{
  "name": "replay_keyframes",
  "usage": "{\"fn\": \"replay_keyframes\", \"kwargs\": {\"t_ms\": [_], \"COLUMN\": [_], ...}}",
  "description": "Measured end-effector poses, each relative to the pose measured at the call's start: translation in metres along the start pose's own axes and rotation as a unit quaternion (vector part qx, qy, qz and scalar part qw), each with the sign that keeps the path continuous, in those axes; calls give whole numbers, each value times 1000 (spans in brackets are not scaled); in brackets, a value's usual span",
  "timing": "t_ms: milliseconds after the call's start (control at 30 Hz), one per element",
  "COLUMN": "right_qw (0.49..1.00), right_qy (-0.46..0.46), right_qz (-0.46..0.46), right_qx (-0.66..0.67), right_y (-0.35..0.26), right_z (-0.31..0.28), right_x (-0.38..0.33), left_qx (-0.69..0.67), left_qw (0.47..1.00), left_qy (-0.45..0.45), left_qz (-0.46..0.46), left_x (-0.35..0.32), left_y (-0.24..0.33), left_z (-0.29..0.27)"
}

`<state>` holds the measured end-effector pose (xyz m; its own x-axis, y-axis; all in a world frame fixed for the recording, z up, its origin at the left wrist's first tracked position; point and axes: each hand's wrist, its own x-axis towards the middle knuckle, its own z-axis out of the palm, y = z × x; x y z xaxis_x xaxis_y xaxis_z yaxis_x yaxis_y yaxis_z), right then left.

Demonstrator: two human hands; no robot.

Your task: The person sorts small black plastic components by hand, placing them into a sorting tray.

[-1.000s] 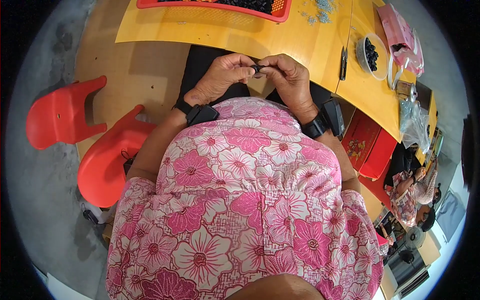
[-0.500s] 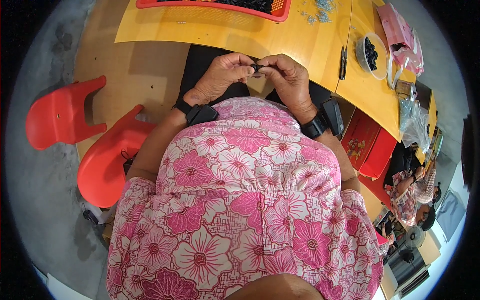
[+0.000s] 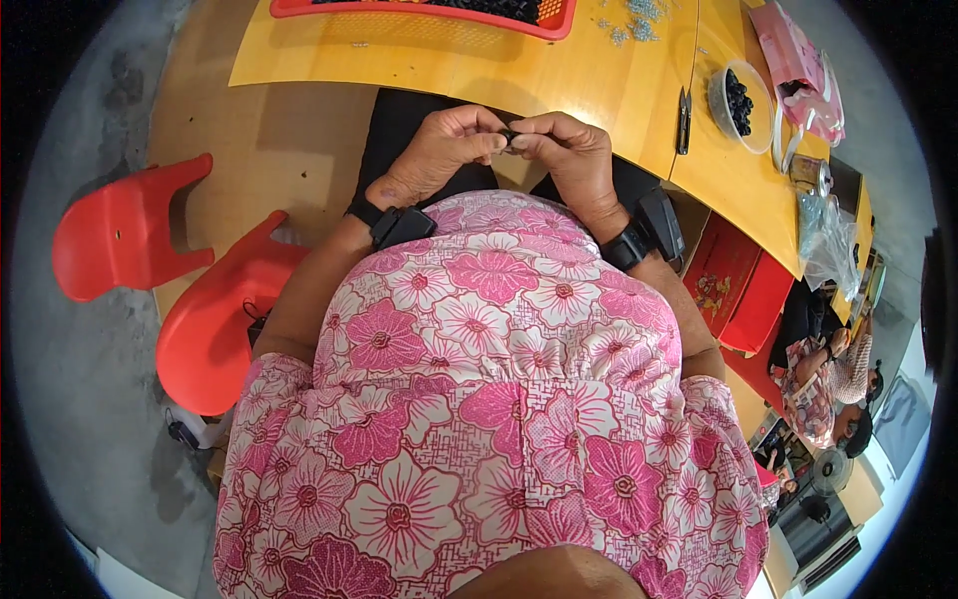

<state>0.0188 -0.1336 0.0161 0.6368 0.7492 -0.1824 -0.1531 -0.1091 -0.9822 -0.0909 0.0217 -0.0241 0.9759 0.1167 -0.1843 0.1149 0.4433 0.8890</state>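
Just off the table's near edge, a small black part is pinched between my two hands. My left hand grips it from the left with thumb and forefinger. From the right, my right hand holds it the same way, fingertips almost meeting those of the left. Its exact kind is too small and too covered by the fingers to make out. Both wrists carry black bands with box-shaped devices.
On the yellow table stand a red basket of black parts, small silvery pieces, a black-handled tool and a clear bowl of black parts. A pink bag lies beyond. Red chairs stand left.
My right hand has shifted slightly left, and its fingers have straightened a little around the small black part. The left hand stays nearly still.
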Motion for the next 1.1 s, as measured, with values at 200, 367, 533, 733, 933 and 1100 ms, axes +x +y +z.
{"fn": "replay_keyframes", "kwargs": {"t_ms": [200, 367, 533, 733, 933, 1100], "right_qw": [998, 999, 999, 996, 997, 998], "right_qy": [-6, 1, 29, 38, 45, 31], "right_qz": [38, 13, -37, -84, -67, -58], "right_qx": [41, 33, 16, -2, 0, 17], "right_y": [-1, 0, 6, 16, 6, 7], "right_z": [0, 3, 8, 7, 11, 8], "right_x": [-2, -2, -2, 1, -4, -2], "left_qx": [-5, -2, -23, -35, -53, -44], "left_qw": [1000, 1000, 999, 999, 998, 999], "left_qy": [-1, 4, 21, 25, 23, 19], "left_qz": [11, 5, -11, -11, -17, -21], "left_x": [-1, -1, -1, -1, -1, -1], "left_y": [-1, -1, 2, 0, -3, -2], "left_z": [-1, 0, 1, 1, -1, -1]}}
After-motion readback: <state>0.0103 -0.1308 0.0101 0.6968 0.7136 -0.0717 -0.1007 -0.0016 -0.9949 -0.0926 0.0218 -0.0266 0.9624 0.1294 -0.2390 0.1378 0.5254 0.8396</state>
